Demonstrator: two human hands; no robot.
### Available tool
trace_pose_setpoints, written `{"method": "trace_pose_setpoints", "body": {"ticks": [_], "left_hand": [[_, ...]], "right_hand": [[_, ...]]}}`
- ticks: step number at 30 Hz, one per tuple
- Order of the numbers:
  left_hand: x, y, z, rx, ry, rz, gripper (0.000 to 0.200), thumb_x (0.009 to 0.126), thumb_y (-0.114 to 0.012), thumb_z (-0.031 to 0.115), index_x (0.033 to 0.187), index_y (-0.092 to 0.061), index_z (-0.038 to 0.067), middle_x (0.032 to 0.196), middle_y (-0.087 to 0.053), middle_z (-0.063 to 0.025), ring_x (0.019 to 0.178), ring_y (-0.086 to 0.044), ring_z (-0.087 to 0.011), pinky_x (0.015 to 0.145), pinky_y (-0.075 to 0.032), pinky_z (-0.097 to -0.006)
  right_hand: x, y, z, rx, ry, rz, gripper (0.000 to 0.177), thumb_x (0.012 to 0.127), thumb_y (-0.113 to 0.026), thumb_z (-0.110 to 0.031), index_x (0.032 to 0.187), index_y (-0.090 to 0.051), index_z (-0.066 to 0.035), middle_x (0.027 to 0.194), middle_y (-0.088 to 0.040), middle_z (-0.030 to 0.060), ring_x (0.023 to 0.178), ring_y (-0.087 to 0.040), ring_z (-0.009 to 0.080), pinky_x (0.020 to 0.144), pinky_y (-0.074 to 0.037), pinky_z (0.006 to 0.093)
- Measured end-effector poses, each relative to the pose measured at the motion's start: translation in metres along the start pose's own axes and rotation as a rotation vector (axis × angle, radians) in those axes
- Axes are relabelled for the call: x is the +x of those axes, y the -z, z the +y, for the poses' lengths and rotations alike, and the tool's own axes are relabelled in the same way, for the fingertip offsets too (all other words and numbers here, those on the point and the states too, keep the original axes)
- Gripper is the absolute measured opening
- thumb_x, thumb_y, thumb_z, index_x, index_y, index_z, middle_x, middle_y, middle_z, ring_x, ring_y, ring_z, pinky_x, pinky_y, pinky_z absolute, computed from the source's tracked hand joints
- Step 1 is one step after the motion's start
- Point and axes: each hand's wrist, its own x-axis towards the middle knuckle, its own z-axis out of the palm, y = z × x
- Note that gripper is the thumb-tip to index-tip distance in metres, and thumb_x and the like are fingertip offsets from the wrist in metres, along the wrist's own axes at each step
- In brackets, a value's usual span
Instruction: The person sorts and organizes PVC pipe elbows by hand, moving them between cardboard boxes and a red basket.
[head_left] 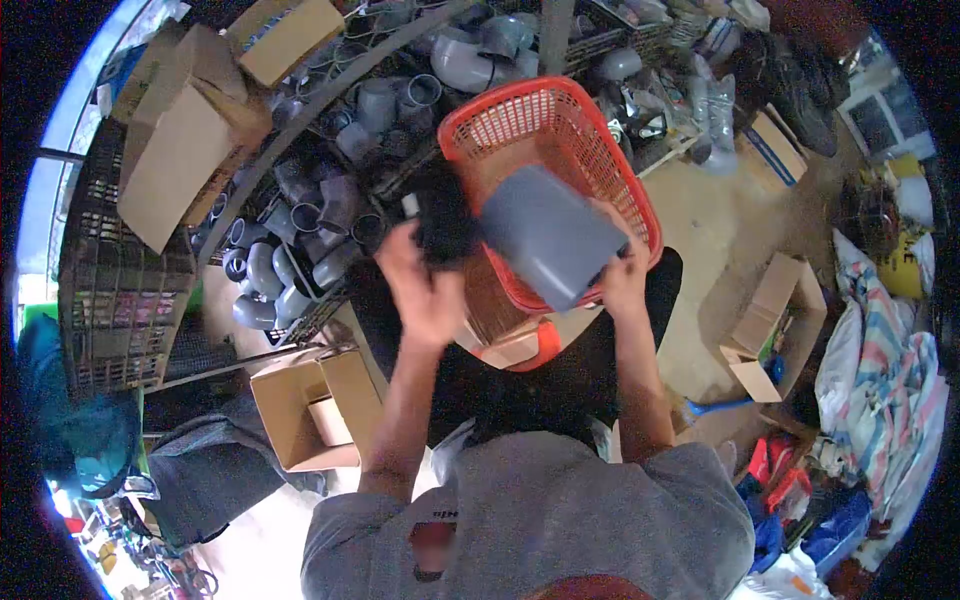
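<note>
Grey box [548, 235] is sitting between our two hands, raised in front of the orange basket [590, 110] and covering part of its open mouth. We are gripping the box with our right hand [622, 275], which is clasping its lower right corner, so this hand is the nearer one and the only one plainly touching it. Our left hand [425, 290] is closing around a black object [440, 215] just beside the box's left edge. The two things are looking very close, but we cannot tell whether they are touching.

The box is lying tilted, its long axis running from upper left down to lower right, with one broad flat face turning towards us. The basket is leaning towards us behind it, just above our lap.

Much is staying hidden from us. The black object is showing only as a dark, blurred mass, so we are not making out what it is or how the left fingers are sitting on it. Most of the right hand's fingers are lying behind the box. We are not seeing whether the box is hollow, nor what the basket is holding under it. Grey pipe elbows [300, 250] are filling the racks beyond, bent by the lens.
</note>
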Motion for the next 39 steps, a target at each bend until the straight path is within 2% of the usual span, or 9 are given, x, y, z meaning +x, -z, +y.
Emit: {"method": "trace_pose_setpoints", "body": {"ticks": [3,7,12,17,21,26,29,35,39], "left_hand": [[0.014,-0.028,0.061,0.404,-0.528,-0.472,0.041,0.074,-0.067,0.017,0.115,-0.069,0.009,0.124,-0.061,-0.0157,0.117,-0.061,-0.0332,0.108,-0.042,-0.0486],[0.029,-0.035,0.044,0.207,-0.55,-0.648,0.034,0.084,-0.067,0.015,0.117,-0.066,0.007,0.127,-0.06,-0.0151,0.125,-0.056,-0.0347,0.11,-0.039,-0.0502],[0.013,-0.05,0.003,0.145,-0.182,-0.17,0.031,0.088,-0.062,0.007,0.119,-0.064,0.004,0.129,-0.06,-0.0187,0.126,-0.055,-0.037,0.11,-0.038,-0.0518],[0.022,-0.048,0.046,0.157,-0.417,-0.539,0.035,0.087,-0.068,0.014,0.121,-0.064,0.009,0.13,-0.062,-0.0142,0.127,-0.055,-0.0337,0.11,-0.036,-0.0517],[0.054,-0.044,0.009,0.026,0.187,-0.628,0.034,0.093,-0.062,0.017,0.125,-0.063,0.008,0.131,-0.061,-0.0187,0.126,-0.055,-0.0362,0.105,-0.043,-0.0431],[0.042,-0.047,0.055,0.141,-0.498,-0.7,0.035,0.095,-0.061,0.024,0.124,-0.063,0.003,0.13,-0.063,-0.0155,0.119,-0.062,-0.03,0.099,-0.049,-0.0384],[0.054,-0.048,0.054,0.037,-0.22,-1.003,0.037,0.096,-0.061,0.026,0.124,-0.063,0.003,0.129,-0.063,-0.0156,0.117,-0.062,-0.0305,0.1,-0.048,-0.0391],[0.085,-0.021,0.028,-0.024,0.024,-1.061,0.038,0.1,-0.057,0.023,0.13,-0.062,0.0,0.127,-0.066,-0.0151,0.121,-0.06,-0.0217,0.104,-0.045,-0.0346],[0.042,-0.012,0.05,-0.249,0.155,-0.571,0.035,0.091,-0.056,0.009,0.124,-0.064,0.0,0.134,-0.062,-0.0132,0.128,-0.054,-0.024,0.112,-0.036,-0.0387]], "right_hand": [[-0.011,-0.021,-0.002,-0.559,0.263,-0.009,0.042,0.078,-0.052,0.003,0.117,-0.066,0.004,0.115,-0.071,0.0139,0.11,-0.066,0.0231,0.1,-0.048,0.0358],[-0.022,-0.01,-0.001,-0.296,0.202,-0.261,0.039,0.067,-0.062,-0.004,0.105,-0.071,-0.004,0.101,-0.072,0.0183,0.092,-0.071,0.0315,0.085,-0.055,0.0355],[-0.005,-0.014,-0.036,-0.711,0.578,-0.04,0.049,0.063,-0.06,0.005,0.112,-0.068,0.002,0.108,-0.069,0.0224,0.098,-0.07,0.0368,0.088,-0.056,0.0409],[-0.012,0.002,-0.028,-0.792,0.732,-0.067,0.034,0.068,-0.07,0.001,0.102,-0.071,0.002,0.102,-0.073,0.0178,0.093,-0.072,0.03,0.084,-0.056,0.0386],[0.001,-0.01,-0.072,-0.773,0.816,-0.143,0.03,0.071,-0.076,-0.005,0.1,-0.072,0.0,0.102,-0.073,0.0167,0.09,-0.072,0.0294,0.083,-0.057,0.0379],[0.016,-0.002,-0.097,-0.724,0.901,-0.172,0.034,0.076,-0.073,-0.021,0.105,-0.073,-0.003,0.123,-0.062,0.0228,0.111,-0.062,0.0457,0.097,-0.051,0.0559],[0.022,-0.008,-0.107,-0.831,1.09,-0.215,0.036,0.078,-0.07,-0.022,0.109,-0.073,-0.003,0.121,-0.063,0.0225,0.113,-0.062,0.0451,0.103,-0.047,0.0561],[0.015,-0.014,-0.072,-0.626,0.878,-0.072,0.037,0.083,-0.063,-0.006,0.118,-0.069,0.0,0.125,-0.065,0.0248,0.123,-0.06,0.0429,0.107,-0.044,0.0548],[0.001,-0.02,-0.05,-0.288,0.5,0.115,0.044,0.082,-0.059,0.005,0.126,-0.063,0.003,0.126,-0.066,0.0185,0.12,-0.063,0.0322,0.105,-0.047,0.0416]]}}
